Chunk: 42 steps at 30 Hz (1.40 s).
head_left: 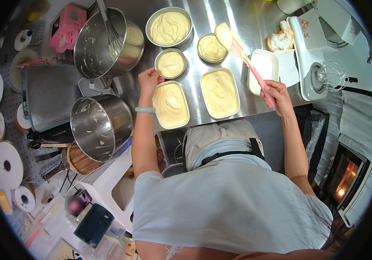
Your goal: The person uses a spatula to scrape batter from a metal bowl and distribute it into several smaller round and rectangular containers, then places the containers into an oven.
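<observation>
My left hand (149, 79) pinches the near-left rim of a small round cake tin (171, 63) filled with pale yellow batter. In my right hand (277, 96) is the pink handle of a spatula (256, 74). A lump of batter (223, 36) clings to its blade, which is over the right side of another small round tin (212, 48). Behind them is a larger round tin (169, 27). Two rectangular white-rimmed pans, the left one (171, 105) and the right one (220, 92), sit nearer me. All hold batter.
To the left, a steel mixing bowl (91, 47) with a whisk (113, 38) stands above a second smeared bowl (101, 128). On the right are a white rectangular container (264, 71), a stand mixer (311, 82) with a wire beater, and a lit oven (344, 177).
</observation>
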{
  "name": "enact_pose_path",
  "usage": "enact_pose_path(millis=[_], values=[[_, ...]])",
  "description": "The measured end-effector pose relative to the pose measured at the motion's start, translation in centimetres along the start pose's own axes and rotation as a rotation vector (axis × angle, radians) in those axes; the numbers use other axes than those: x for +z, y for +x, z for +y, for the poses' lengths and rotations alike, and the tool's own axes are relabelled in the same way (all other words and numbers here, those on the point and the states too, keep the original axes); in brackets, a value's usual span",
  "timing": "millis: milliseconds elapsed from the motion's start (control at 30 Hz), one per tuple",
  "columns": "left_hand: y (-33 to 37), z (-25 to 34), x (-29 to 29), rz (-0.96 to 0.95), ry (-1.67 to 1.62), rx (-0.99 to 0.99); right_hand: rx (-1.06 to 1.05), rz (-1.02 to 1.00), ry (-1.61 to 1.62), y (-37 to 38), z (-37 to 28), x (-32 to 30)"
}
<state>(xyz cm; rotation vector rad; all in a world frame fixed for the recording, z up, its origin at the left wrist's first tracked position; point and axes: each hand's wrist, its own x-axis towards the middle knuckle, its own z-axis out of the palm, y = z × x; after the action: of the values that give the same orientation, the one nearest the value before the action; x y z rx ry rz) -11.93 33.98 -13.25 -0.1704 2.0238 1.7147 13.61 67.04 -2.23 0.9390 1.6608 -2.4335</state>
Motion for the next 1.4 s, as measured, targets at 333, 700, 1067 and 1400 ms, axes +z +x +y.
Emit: enact_pose_path(millis=[333,700,1067,1400], values=[[-0.2,2.5,1.2,-0.1,0.003,-0.065,0.011,0.004,-0.01,0.1,0.2,0.7],[-0.7,2.9,1.8,-0.138,-0.091,-0.081,-0.007,0.001,-0.007,0.0,0.2,0.5],[-2.4,3.2,3.2,0.031,0.234,0.276,0.04,0.02,-0.037,-0.2,1.1,0.3],[-4.4,5.5,4.2,0.0,0.292,0.312,-0.498,0.024,-0.813,-0.6,1.1,5.4]])
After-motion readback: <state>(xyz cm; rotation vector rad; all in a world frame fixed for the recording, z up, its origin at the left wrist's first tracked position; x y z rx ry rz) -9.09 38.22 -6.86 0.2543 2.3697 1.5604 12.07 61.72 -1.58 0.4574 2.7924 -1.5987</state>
